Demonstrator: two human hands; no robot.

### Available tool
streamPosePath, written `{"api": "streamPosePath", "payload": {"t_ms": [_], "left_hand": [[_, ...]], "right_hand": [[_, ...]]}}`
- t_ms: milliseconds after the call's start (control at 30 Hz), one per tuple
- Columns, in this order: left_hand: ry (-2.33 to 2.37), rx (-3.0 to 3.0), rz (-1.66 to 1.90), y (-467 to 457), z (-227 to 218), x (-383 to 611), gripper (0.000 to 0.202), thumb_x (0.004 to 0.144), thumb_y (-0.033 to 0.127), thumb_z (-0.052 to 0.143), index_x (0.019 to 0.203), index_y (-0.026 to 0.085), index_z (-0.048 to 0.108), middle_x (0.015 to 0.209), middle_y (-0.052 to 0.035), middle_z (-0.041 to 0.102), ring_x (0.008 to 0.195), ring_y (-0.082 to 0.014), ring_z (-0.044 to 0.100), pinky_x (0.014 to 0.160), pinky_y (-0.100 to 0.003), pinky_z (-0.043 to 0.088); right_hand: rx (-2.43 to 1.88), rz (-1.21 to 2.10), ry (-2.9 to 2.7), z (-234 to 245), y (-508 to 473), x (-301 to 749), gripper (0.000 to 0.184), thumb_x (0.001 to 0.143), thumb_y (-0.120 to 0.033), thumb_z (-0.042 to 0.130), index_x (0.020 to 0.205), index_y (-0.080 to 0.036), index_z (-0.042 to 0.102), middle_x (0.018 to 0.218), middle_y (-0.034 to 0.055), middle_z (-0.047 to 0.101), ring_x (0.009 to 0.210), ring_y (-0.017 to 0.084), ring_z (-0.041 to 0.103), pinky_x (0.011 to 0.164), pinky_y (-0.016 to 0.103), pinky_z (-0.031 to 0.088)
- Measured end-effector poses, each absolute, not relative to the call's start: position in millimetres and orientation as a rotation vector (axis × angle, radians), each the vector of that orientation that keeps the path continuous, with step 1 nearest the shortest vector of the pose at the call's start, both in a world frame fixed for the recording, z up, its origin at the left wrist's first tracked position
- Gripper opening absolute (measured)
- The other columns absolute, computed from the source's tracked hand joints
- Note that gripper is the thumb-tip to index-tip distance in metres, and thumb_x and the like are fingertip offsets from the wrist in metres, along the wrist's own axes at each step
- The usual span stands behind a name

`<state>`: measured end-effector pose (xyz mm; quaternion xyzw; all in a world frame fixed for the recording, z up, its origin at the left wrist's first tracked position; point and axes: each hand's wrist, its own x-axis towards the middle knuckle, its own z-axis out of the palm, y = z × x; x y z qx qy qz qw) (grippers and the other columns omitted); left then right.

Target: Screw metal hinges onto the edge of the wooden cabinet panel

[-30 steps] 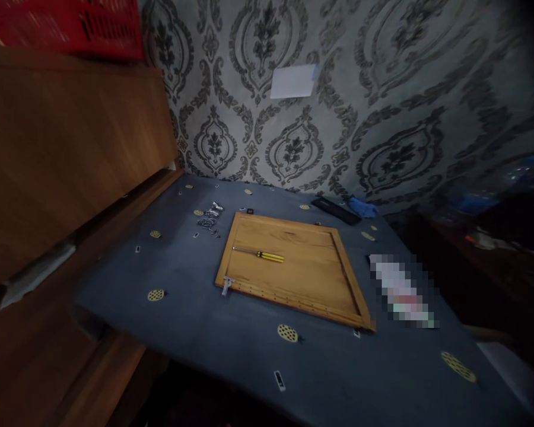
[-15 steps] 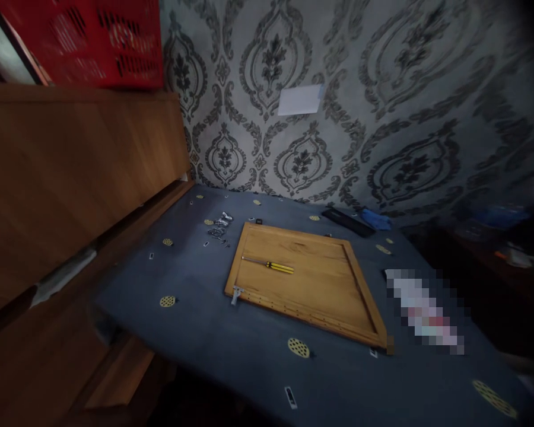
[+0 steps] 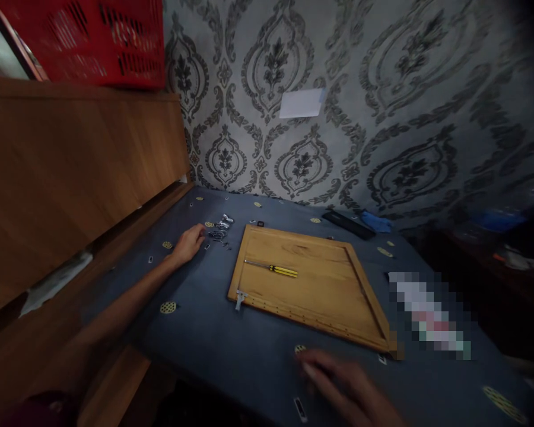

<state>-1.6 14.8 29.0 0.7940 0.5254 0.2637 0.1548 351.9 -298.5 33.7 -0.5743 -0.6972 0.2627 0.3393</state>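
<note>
My left hand reaches over the left of the table, fingers stretched forward and holding nothing visible. Just beyond its fingertips lie several shiny metal hinges and a small heap of screws. At the front edge, my right hand is slightly blurred, with thumb and forefinger a little apart and nothing seen between them. Between and beyond the hands lies a framed wooden panel, flat on the table. A screwdriver with a yellow and black handle rests on it. One metal hinge sits at the panel's near left corner.
A blue patterned cloth covers the table. Behind the panel lie a long black case and a blue cloth. A pixelated packet is at the right. A wooden cabinet borders the left, with a red basket on top.
Both hands have come into view: the left from the lower left toward the hinges and screws, the right from the bottom edge. The panel, screwdriver and hinges stay in place; the view shifts slightly.
</note>
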Motion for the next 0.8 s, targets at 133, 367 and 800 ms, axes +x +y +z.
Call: {"api": "streamPosePath", "payload": {"t_ms": [133, 367, 800], "left_hand": [[1.568, 2.367, 0.715, 25, 11, -3, 0.037, 0.107, 0.038, 0.072, 0.137, 0.017, 0.067, 0.137, -0.0121, 0.070, 0.118, -0.0273, 0.072, 0.100, -0.049, 0.064], [1.632, 2.474, 0.626, 31, 4, 2, 0.036, 0.107, 0.038, 0.072, 0.136, 0.017, 0.068, 0.136, -0.0118, 0.070, 0.118, -0.0271, 0.072, 0.100, -0.049, 0.064], [1.648, 2.543, 0.517, 39, 0, -4, 0.033, 0.108, 0.038, 0.071, 0.134, 0.018, 0.069, 0.135, -0.0114, 0.071, 0.116, -0.0260, 0.073, 0.099, -0.047, 0.065]], "right_hand": [[-1.367, 0.942, -1.761, 42, -236, 323, 0.061, 0.107, -0.073, 0.048, 0.093, -0.021, 0.077, 0.082, 0.0064, 0.076, 0.069, 0.020, 0.073, 0.068, 0.031, 0.060], [-1.307, 0.984, -1.758, 27, -208, 289, 0.066, 0.104, -0.077, 0.045, 0.087, -0.020, 0.074, 0.074, 0.0054, 0.074, 0.060, 0.017, 0.069, 0.060, 0.027, 0.055], [-1.337, 0.840, -1.767, 6, -219, 292, 0.066, 0.108, -0.074, 0.042, 0.092, -0.022, 0.078, 0.073, 0.0050, 0.075, 0.061, 0.018, 0.070, 0.057, 0.026, 0.054]]}}
